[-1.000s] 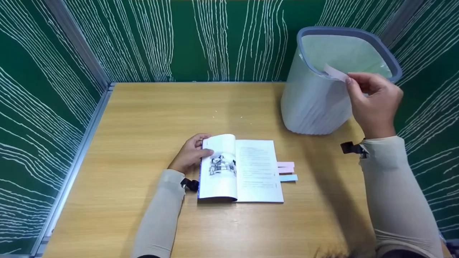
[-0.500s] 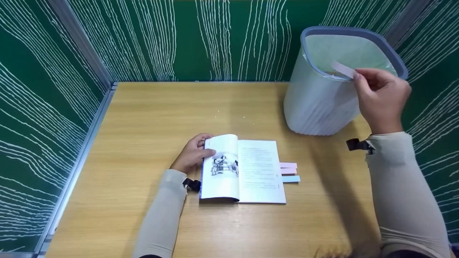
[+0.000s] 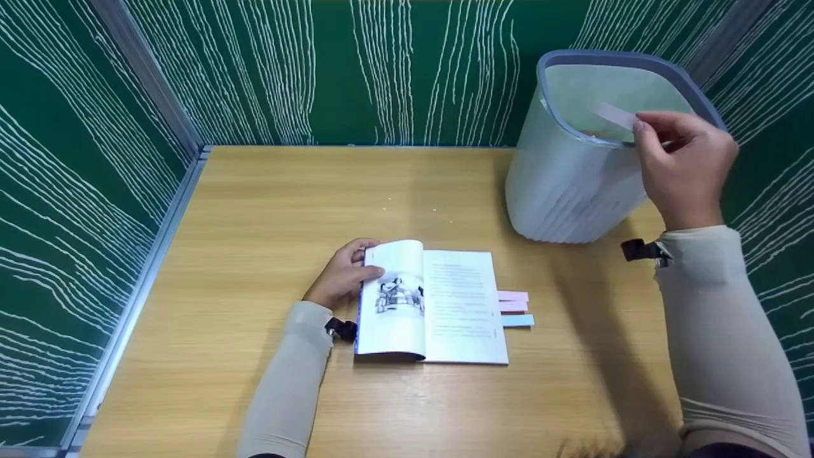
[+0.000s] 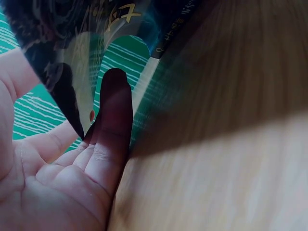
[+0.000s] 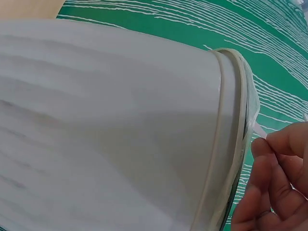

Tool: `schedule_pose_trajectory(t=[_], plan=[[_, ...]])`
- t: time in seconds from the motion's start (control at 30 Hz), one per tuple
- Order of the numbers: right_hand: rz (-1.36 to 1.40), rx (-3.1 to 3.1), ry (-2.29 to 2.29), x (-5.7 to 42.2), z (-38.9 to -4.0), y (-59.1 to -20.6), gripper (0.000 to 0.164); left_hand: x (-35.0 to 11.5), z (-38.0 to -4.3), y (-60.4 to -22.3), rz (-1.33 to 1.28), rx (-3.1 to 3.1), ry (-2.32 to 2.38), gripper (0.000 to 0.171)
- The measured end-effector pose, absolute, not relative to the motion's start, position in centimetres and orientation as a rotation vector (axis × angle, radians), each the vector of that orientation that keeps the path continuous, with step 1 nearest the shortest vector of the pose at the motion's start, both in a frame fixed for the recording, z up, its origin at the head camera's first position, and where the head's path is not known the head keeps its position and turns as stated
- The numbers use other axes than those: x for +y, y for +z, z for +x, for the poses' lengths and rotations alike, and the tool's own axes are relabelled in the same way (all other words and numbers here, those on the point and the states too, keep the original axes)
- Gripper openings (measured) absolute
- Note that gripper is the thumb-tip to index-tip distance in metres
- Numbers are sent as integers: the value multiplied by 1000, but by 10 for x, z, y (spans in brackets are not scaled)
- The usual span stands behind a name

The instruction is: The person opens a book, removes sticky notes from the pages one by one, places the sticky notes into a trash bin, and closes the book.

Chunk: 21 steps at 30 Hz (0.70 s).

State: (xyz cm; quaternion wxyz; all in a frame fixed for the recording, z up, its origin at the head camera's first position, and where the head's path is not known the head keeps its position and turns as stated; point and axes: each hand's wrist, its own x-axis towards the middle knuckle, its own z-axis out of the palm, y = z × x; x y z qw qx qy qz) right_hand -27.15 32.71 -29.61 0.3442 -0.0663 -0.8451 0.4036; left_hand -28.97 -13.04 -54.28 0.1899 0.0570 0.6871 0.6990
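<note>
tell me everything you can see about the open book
The open paperback book rests on the wood-grain table, its left side tilted up in the left hand, thumb on the page. Left, a printed drawing; right, lines of text. Its dark cover has gold lettering. Two pink tabs and a blue tab stick out past the right edge.

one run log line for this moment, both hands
left hand: holds open book | right hand: pinches paper strip above bin | page tabs: pink, blue

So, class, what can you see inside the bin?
Inside the bin: a pale liner and something tiny, unclear. The right hand holds a strip above it. The near wall hides the bottom.
</note>
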Motion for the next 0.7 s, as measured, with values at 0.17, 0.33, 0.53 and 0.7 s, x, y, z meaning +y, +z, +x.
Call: schedule_pose_trajectory(t=[0.17,0.33,0.53,0.7], plan=[[-216,-2211,1077,329,-276,-292,27,-129,-290,-542,159,1916,1984,66],[-258,-2202,1141,333,-281,-295,29,-129,-290,-543,165,1911,1981,65],[-277,-2228,1120,336,-282,-301,30,-130,-290,-544,149,1914,1968,66],[-286,-2263,1112,336,-282,-302,31,-131,-291,-546,140,1930,1966,66]])
